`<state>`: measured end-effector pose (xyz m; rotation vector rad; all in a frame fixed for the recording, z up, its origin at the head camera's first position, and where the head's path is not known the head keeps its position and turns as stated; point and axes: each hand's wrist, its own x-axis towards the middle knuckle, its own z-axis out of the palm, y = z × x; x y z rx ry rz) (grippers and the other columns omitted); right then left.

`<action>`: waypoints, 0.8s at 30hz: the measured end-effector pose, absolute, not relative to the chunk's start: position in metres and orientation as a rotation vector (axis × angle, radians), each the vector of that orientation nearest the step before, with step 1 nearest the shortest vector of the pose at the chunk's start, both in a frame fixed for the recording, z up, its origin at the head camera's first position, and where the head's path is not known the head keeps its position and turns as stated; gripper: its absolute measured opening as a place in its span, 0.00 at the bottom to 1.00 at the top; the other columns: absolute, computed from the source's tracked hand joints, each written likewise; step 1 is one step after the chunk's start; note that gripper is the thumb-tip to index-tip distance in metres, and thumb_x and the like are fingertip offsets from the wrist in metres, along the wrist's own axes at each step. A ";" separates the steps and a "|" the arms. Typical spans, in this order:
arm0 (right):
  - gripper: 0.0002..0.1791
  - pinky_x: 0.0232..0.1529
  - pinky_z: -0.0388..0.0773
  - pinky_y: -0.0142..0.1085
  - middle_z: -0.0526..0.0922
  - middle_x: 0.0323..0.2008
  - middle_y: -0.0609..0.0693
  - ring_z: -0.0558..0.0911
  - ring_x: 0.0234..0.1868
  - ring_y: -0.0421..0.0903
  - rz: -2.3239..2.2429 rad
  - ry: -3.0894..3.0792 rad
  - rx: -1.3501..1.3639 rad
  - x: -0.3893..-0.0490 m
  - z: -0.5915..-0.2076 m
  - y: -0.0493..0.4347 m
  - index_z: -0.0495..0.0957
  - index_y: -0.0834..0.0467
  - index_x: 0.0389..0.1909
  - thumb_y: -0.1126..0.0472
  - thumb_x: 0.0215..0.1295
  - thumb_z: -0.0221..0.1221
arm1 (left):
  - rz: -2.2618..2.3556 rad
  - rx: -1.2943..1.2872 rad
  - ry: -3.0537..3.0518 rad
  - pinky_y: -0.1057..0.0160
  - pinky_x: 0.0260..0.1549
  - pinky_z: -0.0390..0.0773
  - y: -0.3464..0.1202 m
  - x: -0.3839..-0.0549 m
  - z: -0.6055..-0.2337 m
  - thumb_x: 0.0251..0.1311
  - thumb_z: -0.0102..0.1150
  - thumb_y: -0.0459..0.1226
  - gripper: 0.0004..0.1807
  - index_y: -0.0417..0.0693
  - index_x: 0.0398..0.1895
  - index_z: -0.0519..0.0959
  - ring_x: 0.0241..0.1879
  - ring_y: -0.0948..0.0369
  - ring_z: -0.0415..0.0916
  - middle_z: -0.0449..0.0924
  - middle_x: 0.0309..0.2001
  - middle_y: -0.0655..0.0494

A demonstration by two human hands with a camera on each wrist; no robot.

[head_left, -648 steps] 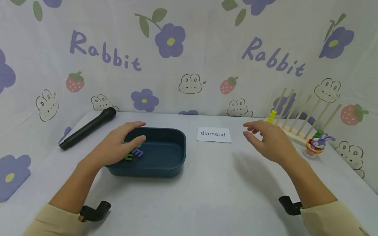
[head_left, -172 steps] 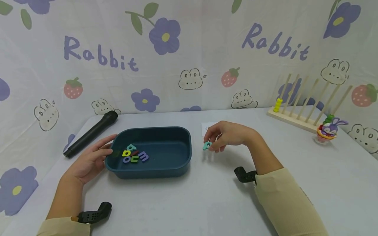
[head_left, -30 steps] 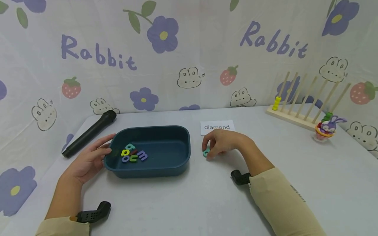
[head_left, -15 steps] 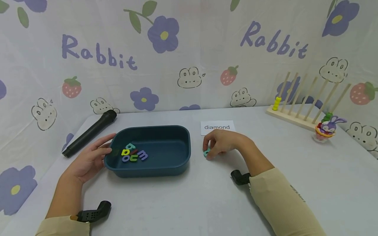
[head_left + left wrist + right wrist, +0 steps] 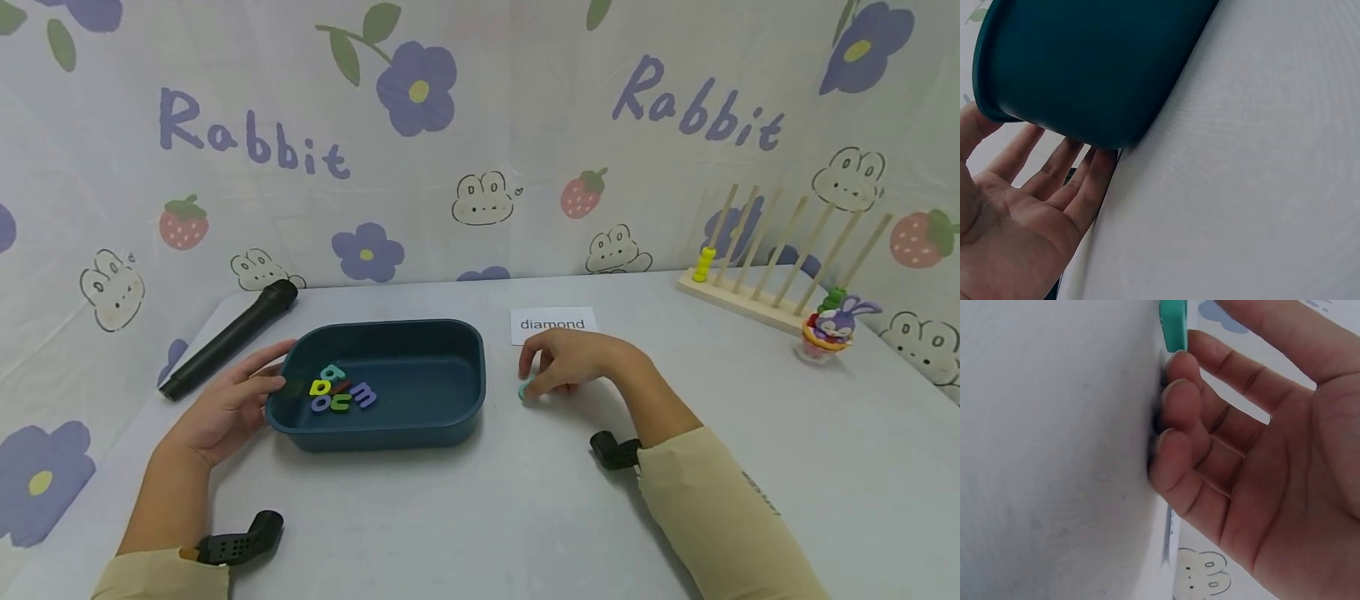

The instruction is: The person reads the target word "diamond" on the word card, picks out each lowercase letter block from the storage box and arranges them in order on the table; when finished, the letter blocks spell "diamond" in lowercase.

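Note:
My right hand [image 5: 573, 358] pinches a teal letter [image 5: 522, 389] between thumb and forefinger, low over the table to the right of the tray. Most of the letter is hidden by the fingers; its edge [image 5: 1174, 325] shows in the right wrist view, where the other fingers are bent against the tabletop. My left hand [image 5: 225, 412] touches the left end of a dark teal tray [image 5: 397, 437] with nearly straight fingers [image 5: 1094, 187]. Inside the tray's left part lie a purple m [image 5: 363, 395], a yellow D [image 5: 320, 387] and several other small letters.
Behind the right hand lies a white card [image 5: 552, 321] printed "diamond". A black microphone [image 5: 228, 337] lies at back left. At back right stand a wooden peg rack [image 5: 738, 302] with beads and a purple rabbit figure in a cup [image 5: 828, 329].
My left hand went from above the tray to its left end. My right hand took hold of the teal letter, then brought it nearer the table; it has barely moved during the last second.

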<state>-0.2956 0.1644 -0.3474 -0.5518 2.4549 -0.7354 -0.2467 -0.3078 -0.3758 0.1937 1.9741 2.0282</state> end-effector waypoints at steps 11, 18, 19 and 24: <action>0.20 0.36 0.80 0.38 0.82 0.42 0.53 0.80 0.35 0.48 -0.736 2.502 -0.519 -0.293 -0.333 0.166 0.77 0.54 0.54 0.49 0.67 0.66 | 2.002 0.181 2.016 0.66 0.55 0.80 -0.306 -0.248 -0.375 0.78 0.51 0.40 0.31 0.59 0.81 0.60 0.61 0.64 0.75 0.62 0.71 0.58; 0.14 0.36 0.78 0.38 0.82 0.43 0.56 0.81 0.36 0.53 -0.836 2.568 -0.529 -0.291 -0.322 0.165 0.78 0.53 0.50 0.52 0.70 0.63 | 1.984 0.182 2.034 0.66 0.55 0.80 -0.303 -0.248 -0.378 0.79 0.51 0.40 0.31 0.58 0.81 0.59 0.62 0.62 0.73 0.60 0.74 0.54; 0.13 0.36 0.77 0.38 0.82 0.42 0.57 0.81 0.36 0.54 -0.851 2.570 -0.540 -0.291 -0.320 0.165 0.78 0.53 0.50 0.52 0.70 0.63 | 1.987 0.183 2.030 0.66 0.55 0.80 -0.304 -0.248 -0.377 0.79 0.50 0.40 0.31 0.58 0.81 0.59 0.62 0.62 0.73 0.61 0.73 0.55; 0.11 0.35 0.77 0.40 0.81 0.40 0.56 0.81 0.36 0.56 -0.913 2.577 -0.599 -0.296 -0.306 0.159 0.79 0.54 0.49 0.54 0.71 0.62 | 2.004 0.194 2.019 0.66 0.55 0.80 -0.306 -0.246 -0.375 0.79 0.50 0.38 0.30 0.58 0.81 0.60 0.60 0.62 0.75 0.65 0.69 0.60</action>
